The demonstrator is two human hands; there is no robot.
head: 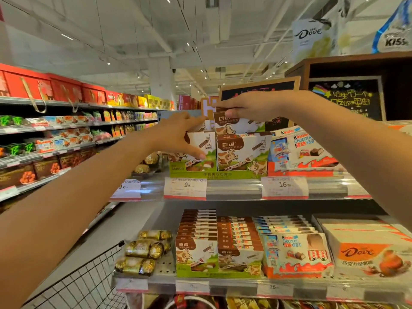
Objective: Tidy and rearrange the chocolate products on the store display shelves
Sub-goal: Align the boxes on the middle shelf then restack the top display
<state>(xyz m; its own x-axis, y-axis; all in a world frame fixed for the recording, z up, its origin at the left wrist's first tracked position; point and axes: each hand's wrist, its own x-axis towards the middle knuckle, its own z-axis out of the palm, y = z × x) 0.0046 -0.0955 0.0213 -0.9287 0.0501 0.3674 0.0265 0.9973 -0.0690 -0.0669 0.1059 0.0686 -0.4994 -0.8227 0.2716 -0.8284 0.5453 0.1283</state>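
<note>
On the upper shelf stand white-and-brown milk chocolate boxes printed with a cow, in a green display tray (214, 174). My left hand (178, 132) holds the front left box (200, 150), thumb low on its face and fingers over its top. My right hand (243, 105) pinches the top edge of a raised cow box (231, 124) behind the front right box (242, 151). Blue-and-white Kinder packs (301, 150) stand to the right.
The lower shelf carries gold foil chocolate packs (145, 250), more cow boxes (216, 241), Kinder packs (294, 248) and orange Dove boxes (365, 253). Price tags (185, 188) line the shelf rail. A wire basket (89, 279) sits at lower left. An aisle of shelves runs along the left.
</note>
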